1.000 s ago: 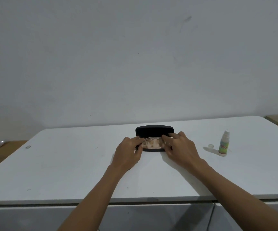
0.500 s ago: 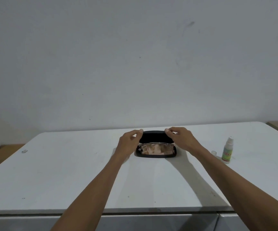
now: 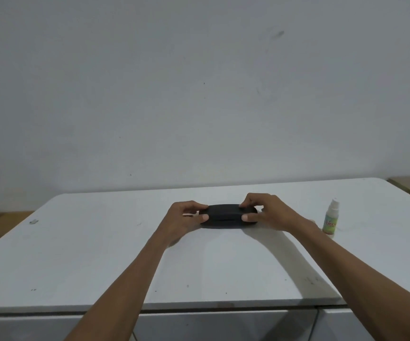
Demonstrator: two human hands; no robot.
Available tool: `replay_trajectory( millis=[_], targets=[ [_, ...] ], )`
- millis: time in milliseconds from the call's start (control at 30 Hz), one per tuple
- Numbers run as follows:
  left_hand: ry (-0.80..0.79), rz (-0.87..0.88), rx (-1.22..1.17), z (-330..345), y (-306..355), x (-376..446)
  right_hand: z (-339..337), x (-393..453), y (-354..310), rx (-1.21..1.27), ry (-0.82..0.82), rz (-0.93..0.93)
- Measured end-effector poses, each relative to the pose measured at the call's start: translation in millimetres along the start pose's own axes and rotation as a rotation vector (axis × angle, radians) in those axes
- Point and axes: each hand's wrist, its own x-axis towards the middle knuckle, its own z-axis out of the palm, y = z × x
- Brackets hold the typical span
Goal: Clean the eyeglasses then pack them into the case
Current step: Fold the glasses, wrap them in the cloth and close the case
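At the far left, a small grey object (image 3: 33, 221) lies on the white counter (image 3: 100, 254), too small to identify. Towards the middle, the left hand (image 3: 184, 219) grips the left end of the black eyeglass case (image 3: 227, 216), its fingers (image 3: 199, 206) curled over the top and its thumb pressed against the near side. The case lies flat on the counter, towards the far edge, with its lid down on its base; the eyeglasses cannot be seen. The right hand (image 3: 270, 214) holds the case's right end the same way, fingers bent over the lid and thumb on the near side. Both forearms reach in from the near edge. Further right, apart from the case, a small spray bottle (image 3: 331, 220) with a green label stands upright on the counter.
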Motion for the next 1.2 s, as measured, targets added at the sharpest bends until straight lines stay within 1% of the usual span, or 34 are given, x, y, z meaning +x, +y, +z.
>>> replay_trajectory(
  millis=[233, 367, 467, 567, 667, 933, 1067, 1200],
  targets=[
    [0.011, 0.024, 0.079, 1, -7, -8, 15, -14, 7, -0.099, 0.084, -0.087],
    [0.023, 0.066, 0.227, 4, -7, -14, 19, -19, 6, -0.147, 0.093, -0.098],
    [0.054, 0.091, 0.298, 12, -7, -18, 29, -22, 6, -0.197, 0.136, -0.137],
    [0.099, 0.114, 0.321, 18, -9, -18, 38, -22, 7, -0.23, 0.185, -0.168],
    [0.103, 0.109, 0.308, 15, -9, -13, 37, -16, 8, -0.208, 0.191, -0.15],
    [0.173, 0.095, 0.196, 7, -9, 48, 25, 43, 10, -0.146, 0.198, -0.11],
    [0.194, 0.121, 0.257, 5, -11, 83, 26, 78, 15, -0.161, 0.215, -0.102],
    [0.199, 0.137, 0.346, 6, -19, 111, 35, 102, 23, -0.126, 0.276, -0.085]
  ],
)
